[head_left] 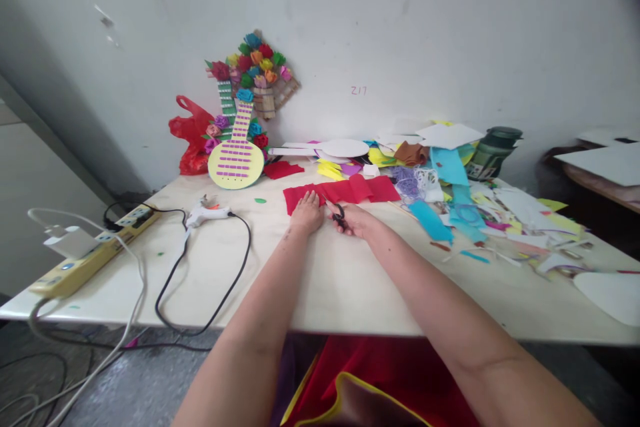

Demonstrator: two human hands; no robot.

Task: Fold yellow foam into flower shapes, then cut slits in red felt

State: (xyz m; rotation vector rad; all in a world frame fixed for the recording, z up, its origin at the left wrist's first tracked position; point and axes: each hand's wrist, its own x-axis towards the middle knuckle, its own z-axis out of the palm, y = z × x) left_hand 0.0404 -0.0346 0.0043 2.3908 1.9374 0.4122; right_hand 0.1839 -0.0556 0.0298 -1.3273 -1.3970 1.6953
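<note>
A long strip of red crepe paper (357, 189) lies across the middle of the table, rumpled toward its right part. My left hand (308, 213) rests flat on the left part of the strip, fingers spread. Just to the right, my right hand (354, 220) is closed round black-handled scissors (339, 214), whose tips point up and left at the strip's near edge. Behind the strip is a smaller red paper piece (283, 170).
A glue gun (208, 213) with a looping black cord and a yellow power strip (95, 255) are at the left. Behind stands a yellow paper lute (236, 163) near paper flowers (255, 61). Paper scraps (520, 213) and a dark green bottle (494, 153) fill the right.
</note>
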